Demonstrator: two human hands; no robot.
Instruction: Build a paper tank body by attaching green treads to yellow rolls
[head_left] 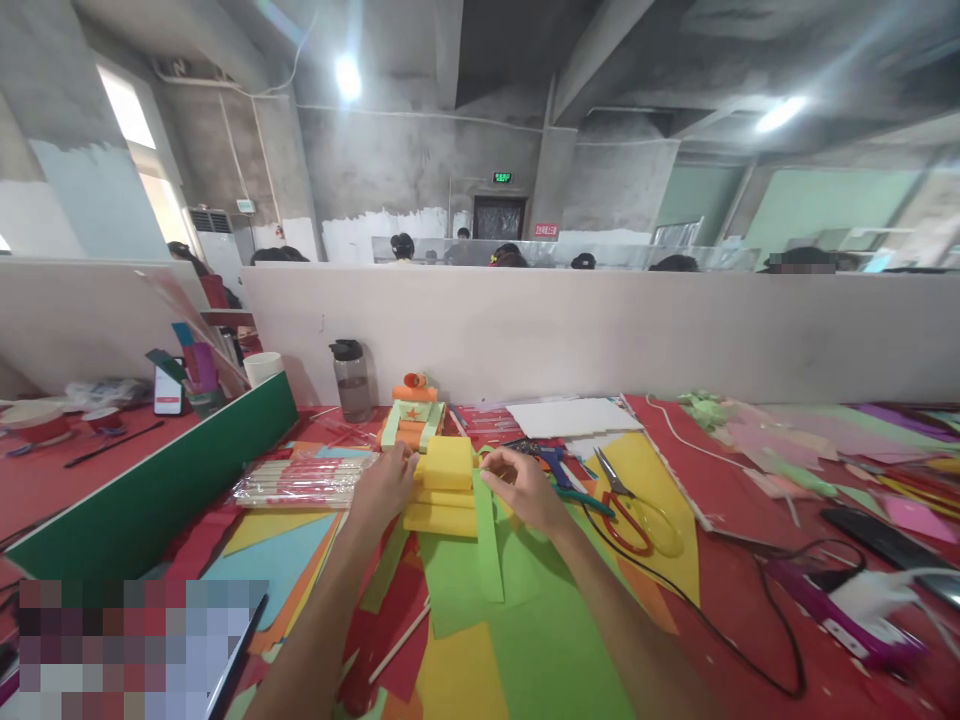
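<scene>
A yellow paper model (448, 465), built of a block on stacked rolls, sits on green paper (540, 600) in front of me. At its left side my left hand (385, 487) has its fingers closed against the model. On the other side my right hand (525, 485) pinches the top end of a light green paper strip (487, 540), which hangs down over the model's right edge. Another green strip (385, 570) slants out below on the left. Just behind stands an orange and pale green paper model (412, 418) with a star on it.
Scissors (626, 500) with red and yellow handles lie at right on yellow paper. A glue gun (559, 470) is near my right hand, its black cable curving right. Wrapped sticks (300, 482), a bottle (351, 380) and a green board (165, 470) stand left. A white partition (585, 330) closes the back.
</scene>
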